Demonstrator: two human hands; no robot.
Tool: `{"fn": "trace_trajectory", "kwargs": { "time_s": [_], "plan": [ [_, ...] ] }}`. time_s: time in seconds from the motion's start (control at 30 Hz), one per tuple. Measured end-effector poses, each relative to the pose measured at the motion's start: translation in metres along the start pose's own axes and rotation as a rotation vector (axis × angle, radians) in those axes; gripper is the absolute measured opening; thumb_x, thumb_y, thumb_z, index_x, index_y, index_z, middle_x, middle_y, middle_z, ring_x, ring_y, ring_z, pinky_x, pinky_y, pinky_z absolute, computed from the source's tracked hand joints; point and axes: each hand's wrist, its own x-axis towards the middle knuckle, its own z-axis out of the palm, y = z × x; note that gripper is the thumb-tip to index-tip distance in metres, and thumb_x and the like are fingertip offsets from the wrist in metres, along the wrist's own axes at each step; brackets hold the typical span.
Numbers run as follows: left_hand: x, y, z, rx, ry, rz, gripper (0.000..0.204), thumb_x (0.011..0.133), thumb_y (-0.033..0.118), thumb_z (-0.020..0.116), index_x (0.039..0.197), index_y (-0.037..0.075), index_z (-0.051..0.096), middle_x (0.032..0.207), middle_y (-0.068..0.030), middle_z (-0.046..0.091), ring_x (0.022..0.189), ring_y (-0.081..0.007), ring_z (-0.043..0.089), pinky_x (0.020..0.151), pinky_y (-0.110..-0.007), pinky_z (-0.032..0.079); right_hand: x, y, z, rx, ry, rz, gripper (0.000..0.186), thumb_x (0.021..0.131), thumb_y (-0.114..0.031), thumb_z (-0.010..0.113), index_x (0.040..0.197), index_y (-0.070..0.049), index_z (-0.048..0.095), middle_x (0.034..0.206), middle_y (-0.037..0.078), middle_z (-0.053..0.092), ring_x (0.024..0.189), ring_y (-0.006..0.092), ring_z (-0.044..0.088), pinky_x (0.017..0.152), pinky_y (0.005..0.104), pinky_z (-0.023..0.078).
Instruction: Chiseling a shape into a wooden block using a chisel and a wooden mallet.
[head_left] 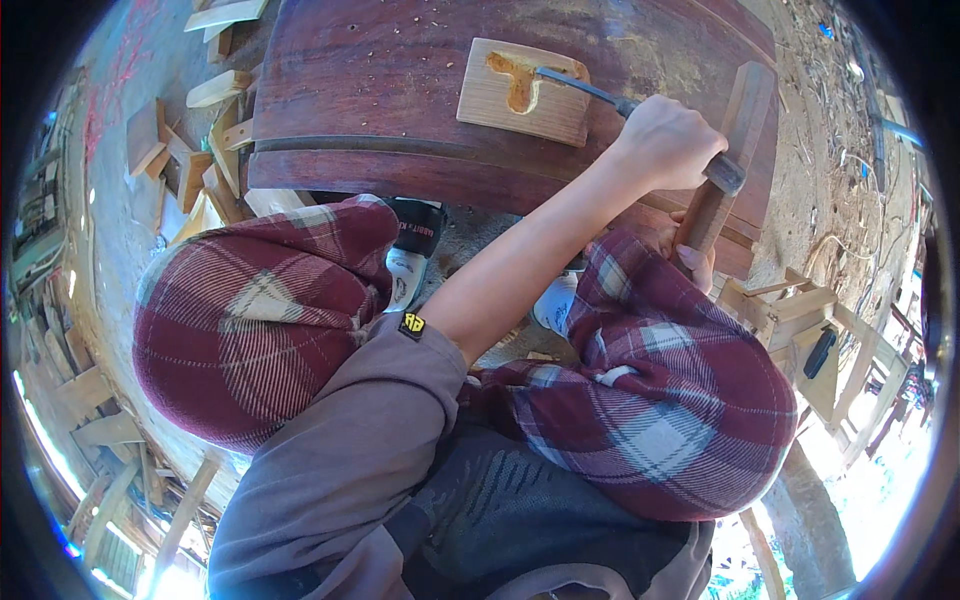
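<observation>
A light wooden block point(487, 108) with a T-like hollow carved into its top lies on the dark reddish wooden bench. My left hand point(660, 145) is closed around the handle of a chisel point(583, 88). The chisel's thin metal blade slants left, and its tip rests at the hollow's upper right part. The handle's dark butt end meets the side of a long squared wooden bar point(748, 110), used like a mallet by its look. Near the bar's lower end, my right hand point(692, 258) has its fingers wrapped round it; my knee hides part of that hand.
The wooden bench point(360, 90) has small chips scattered over it and a stepped front edge. Wood offcuts point(190, 165) lie on the ground to its left. My knees in a plaid cloth point(270, 310) flank the bench front. A wooden frame point(800, 310) stands at the right.
</observation>
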Motion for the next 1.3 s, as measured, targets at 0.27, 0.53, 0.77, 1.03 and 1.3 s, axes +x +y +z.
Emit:
{"fn": "trace_trajectory", "kwargs": {
  "time_s": [0.27, 0.53, 0.77, 1.03, 1.3],
  "plan": [
    [0.002, -0.002, -0.006, 0.0, 0.056, -0.045, 0.021, 0.066, 0.028, 0.07, 0.086, 0.021, 0.072, 0.071, -0.0063, 0.068, 0.068, -0.0267, 0.067, 0.061, -0.04, 0.051, -0.003, -0.005, 0.005, -0.001, 0.067, 0.014, 0.057, 0.067, -0.023, 0.061, 0.115, 0.004, 0.046, 0.071, 0.007, 0.048, 0.061, 0.0133, 0.046, 0.056, 0.0255, 0.04],
    [-0.001, 0.0, 0.0, -0.019, 0.025, -0.024, 0.022, 0.065, 0.025, 0.071, 0.087, 0.02, 0.072, 0.072, -0.0056, 0.069, 0.068, -0.0255, 0.067, 0.061, -0.038, 0.051, -0.004, -0.006, 0.006, 0.068, 0.066, 0.049, 0.058, 0.068, -0.024, 0.061, 0.116, 0.005, 0.046, 0.07, 0.006, 0.046, 0.062, 0.0139, 0.046, 0.056, 0.0261, 0.041],
    [0.0, -0.003, 0.003, 0.015, -0.006, -0.034, 0.023, 0.066, 0.024, 0.071, 0.088, 0.02, 0.072, 0.072, -0.0062, 0.069, 0.069, -0.0262, 0.067, 0.061, -0.039, 0.051, -0.005, -0.007, 0.007, 0.048, 0.085, 0.059, 0.059, 0.068, -0.025, 0.062, 0.116, 0.006, 0.046, 0.072, 0.006, 0.046, 0.066, 0.0134, 0.046, 0.057, 0.0256, 0.041],
    [-0.005, -0.008, 0.018, 0.077, -0.066, -0.006, 0.02, 0.066, 0.022, 0.071, 0.086, 0.019, 0.072, 0.073, -0.0064, 0.069, 0.071, -0.0258, 0.068, 0.061, -0.039, 0.052, -0.016, -0.016, -0.021, -0.014, 0.189, -0.025, 0.056, 0.07, -0.025, 0.061, 0.115, 0.003, 0.047, 0.072, 0.007, 0.048, 0.056, 0.0149, 0.048, 0.047, 0.026, 0.04],
    [-0.001, -0.012, 0.024, 0.129, -0.114, -0.016, 0.014, 0.065, 0.019, 0.068, 0.079, 0.019, 0.07, 0.072, -0.0081, 0.068, 0.071, -0.0273, 0.068, 0.062, -0.04, 0.052, -0.024, -0.013, -0.021, -0.178, 0.156, -0.065, 0.052, 0.07, -0.022, 0.061, 0.114, 0.003, 0.047, 0.074, 0.009, 0.049, 0.056, 0.0155, 0.049, 0.045, 0.0265, 0.041]
  ]
}}
